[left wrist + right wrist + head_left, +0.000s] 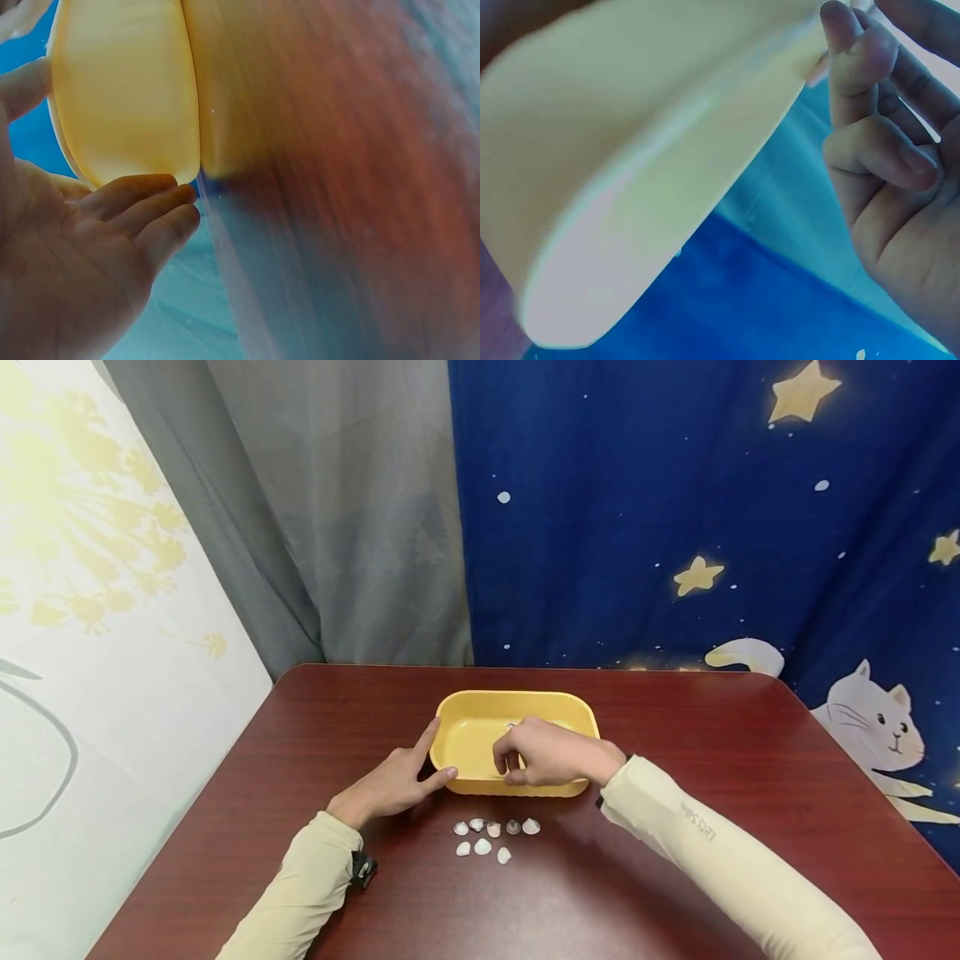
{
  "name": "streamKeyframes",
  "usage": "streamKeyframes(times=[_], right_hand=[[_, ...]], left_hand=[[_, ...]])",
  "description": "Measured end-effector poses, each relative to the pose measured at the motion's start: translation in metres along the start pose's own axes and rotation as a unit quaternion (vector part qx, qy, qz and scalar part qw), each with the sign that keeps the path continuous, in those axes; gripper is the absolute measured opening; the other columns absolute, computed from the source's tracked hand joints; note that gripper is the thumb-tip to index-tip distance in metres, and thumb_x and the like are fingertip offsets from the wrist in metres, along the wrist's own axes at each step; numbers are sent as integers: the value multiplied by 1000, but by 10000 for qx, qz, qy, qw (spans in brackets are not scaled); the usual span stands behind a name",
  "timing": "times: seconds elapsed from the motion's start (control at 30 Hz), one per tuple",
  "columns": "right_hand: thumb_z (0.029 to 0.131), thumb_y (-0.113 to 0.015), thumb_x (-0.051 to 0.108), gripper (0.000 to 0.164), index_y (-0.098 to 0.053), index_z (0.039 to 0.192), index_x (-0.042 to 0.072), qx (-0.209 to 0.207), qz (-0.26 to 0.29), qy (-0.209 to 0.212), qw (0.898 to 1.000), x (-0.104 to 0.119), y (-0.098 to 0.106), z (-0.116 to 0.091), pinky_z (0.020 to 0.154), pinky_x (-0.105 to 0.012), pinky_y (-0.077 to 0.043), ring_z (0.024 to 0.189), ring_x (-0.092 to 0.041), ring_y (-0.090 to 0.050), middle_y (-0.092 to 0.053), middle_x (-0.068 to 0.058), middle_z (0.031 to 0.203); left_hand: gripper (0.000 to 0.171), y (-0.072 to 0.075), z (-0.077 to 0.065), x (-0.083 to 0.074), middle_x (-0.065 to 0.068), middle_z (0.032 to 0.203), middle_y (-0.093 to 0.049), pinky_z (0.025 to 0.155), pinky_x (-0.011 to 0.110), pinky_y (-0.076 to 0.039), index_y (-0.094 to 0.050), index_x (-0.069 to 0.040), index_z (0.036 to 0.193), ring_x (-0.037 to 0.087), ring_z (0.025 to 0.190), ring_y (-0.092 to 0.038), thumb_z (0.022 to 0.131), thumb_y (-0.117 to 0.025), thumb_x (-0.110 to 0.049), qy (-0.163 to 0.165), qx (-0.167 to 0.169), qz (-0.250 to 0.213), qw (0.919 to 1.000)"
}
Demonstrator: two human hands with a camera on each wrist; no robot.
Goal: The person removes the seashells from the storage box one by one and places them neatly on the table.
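Observation:
A yellow plastic tub (472, 787) stands on the table. My left hand (393, 782) is at its left end, thumb on the near rim and index finger along the left side. From the left wrist view, its fingers (146, 206) lie against the tub's end wall. Over the near right part of the tub my right hand (542, 752) hangs palm down with bent fingers; I cannot tell whether it pinches anything. A small pale piece (512, 725) shows inside the tub, partly behind that hand. Several small seashells (493, 830) lie on the table in front, in two rows.
The dark red wooden table (675, 718) extends to both sides. Behind it hang a grey curtain (375, 527) and a blue curtain (600, 527) with stars. At the left is a white patterned panel (112, 610).

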State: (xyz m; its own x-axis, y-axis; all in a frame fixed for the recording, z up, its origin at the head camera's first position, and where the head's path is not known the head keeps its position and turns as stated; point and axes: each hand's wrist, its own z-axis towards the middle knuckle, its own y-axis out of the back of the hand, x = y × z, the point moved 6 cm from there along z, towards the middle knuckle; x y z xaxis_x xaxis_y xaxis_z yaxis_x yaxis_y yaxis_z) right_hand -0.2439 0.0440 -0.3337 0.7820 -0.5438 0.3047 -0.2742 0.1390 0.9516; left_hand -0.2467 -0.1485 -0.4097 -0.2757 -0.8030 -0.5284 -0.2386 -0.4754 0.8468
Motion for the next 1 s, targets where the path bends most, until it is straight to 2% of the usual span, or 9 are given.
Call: streamKeyframes(times=[0.17,0.43,0.6,0.7,0.87,1.0], right_hand=[[87,-76,16,10,-70,80,20,21,-39,-216,9998,-21,16,14,70,-22,-47,68,-3,-56,-66,10,72],[88,-74,15,8,-71,81,19,133,-57,-654,9978,-50,28,41,64,-22,-47,66,-7,-56,-66,6,72],[88,-73,13,5,-73,84,16,435,49,-1246,9912,-68,17,55,61,-24,-50,63,-16,-67,-69,0,77],[87,-71,8,9,-72,82,15,529,-110,-1584,9859,-79,6,63,56,-23,-50,60,-18,-69,-69,0,79],[83,-67,0,22,-64,69,16,519,-796,-1891,9773,-89,-7,73,51,-24,-42,58,-10,-56,-62,2,73],[87,-62,-1,27,-58,65,15,447,-1285,-2054,9692,-91,-14,78,57,-31,-43,67,-15,-50,-60,-2,76]], left_hand=[[96,0,0,0,19,137,-61,107,47,-49,-3,-21,164,23,120,-63,95,-52,-65,18,17,-8,10000],[96,-1,1,2,17,135,-62,108,47,-48,-3,-21,164,22,118,-62,95,-53,-66,68,32,-25,10000],[96,-1,0,1,20,136,-60,108,47,-48,-3,-20,164,24,120,-62,95,-53,-64,34,11,-3,10000],[95,-1,0,1,21,135,-61,107,47,-49,-3,-20,164,24,118,-62,95,-53,-64,25,5,14,10000],[95,-1,-1,1,20,133,-62,107,46,-49,-4,-20,164,23,115,-62,95,-53,-64,52,1,20,10000],[95,0,-2,0,20,133,-61,106,47,-49,-4,-20,164,24,115,-63,96,-53,-64,23,-8,25,10000]])
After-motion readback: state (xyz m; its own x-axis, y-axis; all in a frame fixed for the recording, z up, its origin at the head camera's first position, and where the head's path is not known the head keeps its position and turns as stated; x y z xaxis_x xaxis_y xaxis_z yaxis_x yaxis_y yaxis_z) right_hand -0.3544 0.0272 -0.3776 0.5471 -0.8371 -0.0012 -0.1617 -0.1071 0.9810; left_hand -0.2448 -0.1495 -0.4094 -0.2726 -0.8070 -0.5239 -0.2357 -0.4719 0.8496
